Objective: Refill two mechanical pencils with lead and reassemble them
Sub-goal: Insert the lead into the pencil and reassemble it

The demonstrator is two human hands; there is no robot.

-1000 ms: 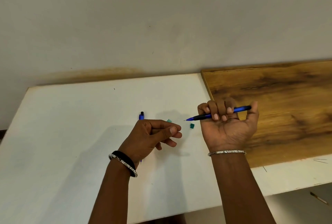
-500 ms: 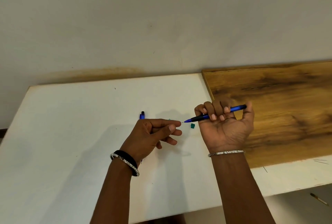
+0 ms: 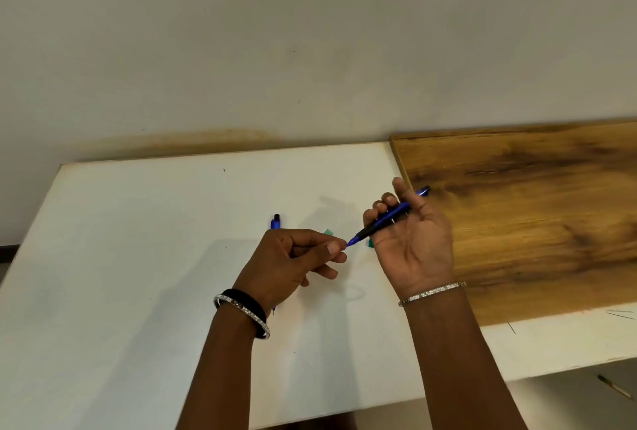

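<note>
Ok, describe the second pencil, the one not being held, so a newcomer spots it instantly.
Start on the white table, left of the wooden board. Just beyond the left hand lies a blue pencil, mostly hidden under that hand. Unlike the pencil in the right hand, it lies on the table, its black-capped end pointing toward the wall.

Two bare forearms, no sleeves in view. On the wrist of the left hand (image 3: 289,264), a thick black band (image 3: 246,302) at the 12 o'clock side, and just below it, toward 6 o'clock, a silvery bangle (image 3: 243,311) set with small bright stones along its rim, the two touching. On the wrist of the right hand (image 3: 412,250), one thin silvery bracelet (image 3: 432,292) of small studded links, lying across from 9 o'clock to 3 o'clock. No rings visible. Short nails, unpainted.
</note>
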